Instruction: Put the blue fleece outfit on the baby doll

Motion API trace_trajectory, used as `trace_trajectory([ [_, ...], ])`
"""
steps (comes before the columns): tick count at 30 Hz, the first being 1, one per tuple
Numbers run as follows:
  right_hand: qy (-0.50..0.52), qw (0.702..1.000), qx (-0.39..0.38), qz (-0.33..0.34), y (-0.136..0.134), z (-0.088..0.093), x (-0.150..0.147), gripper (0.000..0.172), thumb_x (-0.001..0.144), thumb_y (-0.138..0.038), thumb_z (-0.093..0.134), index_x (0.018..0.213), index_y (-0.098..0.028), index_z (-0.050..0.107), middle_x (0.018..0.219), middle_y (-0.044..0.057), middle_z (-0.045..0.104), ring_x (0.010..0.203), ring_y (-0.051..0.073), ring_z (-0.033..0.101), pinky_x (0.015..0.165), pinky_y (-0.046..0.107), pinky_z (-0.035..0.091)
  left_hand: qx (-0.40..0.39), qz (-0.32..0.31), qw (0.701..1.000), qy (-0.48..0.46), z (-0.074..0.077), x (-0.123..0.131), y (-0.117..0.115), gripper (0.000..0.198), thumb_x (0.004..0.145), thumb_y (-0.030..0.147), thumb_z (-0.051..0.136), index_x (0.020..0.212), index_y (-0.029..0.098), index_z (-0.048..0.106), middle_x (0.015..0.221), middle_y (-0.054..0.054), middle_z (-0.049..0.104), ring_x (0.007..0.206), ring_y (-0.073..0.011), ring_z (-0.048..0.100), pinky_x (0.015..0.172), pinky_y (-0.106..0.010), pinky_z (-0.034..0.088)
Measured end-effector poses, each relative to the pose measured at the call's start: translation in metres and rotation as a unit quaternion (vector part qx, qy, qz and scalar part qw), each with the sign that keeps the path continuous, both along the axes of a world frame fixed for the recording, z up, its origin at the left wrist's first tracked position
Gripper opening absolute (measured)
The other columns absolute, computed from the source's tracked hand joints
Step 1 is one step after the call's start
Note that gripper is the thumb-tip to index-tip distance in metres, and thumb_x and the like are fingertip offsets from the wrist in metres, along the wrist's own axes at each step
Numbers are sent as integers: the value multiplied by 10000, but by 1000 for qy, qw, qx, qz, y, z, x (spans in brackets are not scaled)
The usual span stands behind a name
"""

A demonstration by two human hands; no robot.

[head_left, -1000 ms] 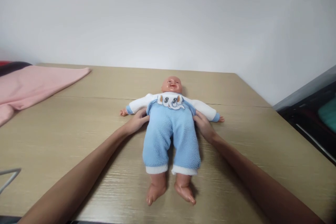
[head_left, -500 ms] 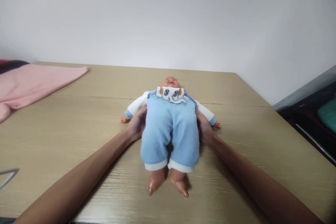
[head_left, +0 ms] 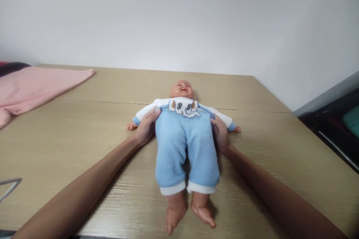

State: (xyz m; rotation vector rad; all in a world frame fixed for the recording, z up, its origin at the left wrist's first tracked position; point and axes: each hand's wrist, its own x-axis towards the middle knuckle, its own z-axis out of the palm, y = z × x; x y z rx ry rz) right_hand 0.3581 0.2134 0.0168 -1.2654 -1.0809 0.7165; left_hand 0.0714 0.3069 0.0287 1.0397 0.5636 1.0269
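Observation:
A baby doll [head_left: 183, 134] lies on its back in the middle of the wooden table [head_left: 70, 138], head away from me and bare feet toward me. It wears a white top with an elephant patch and light blue fleece trousers. My left hand [head_left: 146, 129] grips the doll's side at the trouser waist, fingers curled round it under the doll's arm. On the other side, my right hand [head_left: 220, 134] clasps the doll's waist in the same way. Both hands hold the doll between them.
A pink cloth [head_left: 33, 87] is spread at the table's far left corner. A thin white wire piece, perhaps a hanger [head_left: 9, 186], pokes in at the near left edge. A dark shelf with a teal item [head_left: 336, 127] stands to the right, beyond the table edge.
Half a second ago the doll's lower body was lifted and tipped toward its head. Now it lies flat again, legs stretched toward me. Both hands stayed at its waist.

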Motion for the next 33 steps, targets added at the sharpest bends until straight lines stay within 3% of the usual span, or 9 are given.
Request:
trace_trajectory([
  [4,-52,998,13,-27,-7,10,-6,305,948,-534,653,809,-284,548,877,47,632,947,287,601,911,409,525,86,38,995,46,-5,-6,5,399,943,577,862,947,220,683,871,9,610,795,-181,534,757,-293,453],
  [8,-133,990,32,-21,-10,24,-8,352,1043,-486,539,774,-275,457,753,-13,444,735,219,446,729,359,414,116,83,988,59,-5,-7,6,461,955,600,846,852,222,601,813,30,500,759,-168,425,735,-281,392],
  [12,-183,980,34,-65,-6,33,-7,339,1089,-496,547,842,-263,535,759,-28,489,726,206,463,741,350,404,128,104,984,71,-2,-2,3,441,973,611,814,890,225,619,868,16,537,826,-183,466,803,-290,422],
  [18,-265,956,16,-123,24,44,-2,362,1108,-567,505,927,-264,583,815,21,667,780,250,622,799,386,472,168,140,971,93,3,4,-2,433,980,653,792,999,244,650,923,2,588,894,-204,510,824,-295,444],
  [23,-362,926,56,-88,58,68,-15,270,1074,-515,568,980,-267,618,1091,133,743,1095,351,643,1073,530,469,204,174,957,107,5,8,-7,393,1034,624,735,1016,247,625,948,-7,585,916,-215,538,862,-315,453],
  [26,-403,911,82,2,78,94,-42,180,1077,-417,601,1072,-257,683,1194,141,756,1188,358,639,1129,536,458,240,205,940,132,4,9,-12,333,1083,575,684,1065,249,622,996,-26,609,933,-227,565,879,-337,456],
  [29,-457,873,57,159,106,118,-77,174,1065,-318,608,1108,-220,745,1188,136,790,1173,338,686,1090,500,500,280,251,913,158,4,9,-16,274,1114,522,649,1086,251,624,1036,-45,624,968,-239,580,900,-360,457],
  [31,-497,820,28,282,130,127,-101,178,1027,-250,643,1123,-216,789,1252,128,806,1171,328,715,1077,485,511,300,276,898,164,4,9,-18,246,1120,495,645,1080,253,626,1035,-48,623,973,-242,571,908,-370,452],
  [33,-537,749,-7,387,154,129,-122,204,921,-131,703,1050,-223,830,1233,109,824,1077,310,738,966,439,542,307,279,896,160,4,9,-18,241,1117,491,649,1086,253,632,1041,-52,628,968,-245,567,911,-377,448],
])
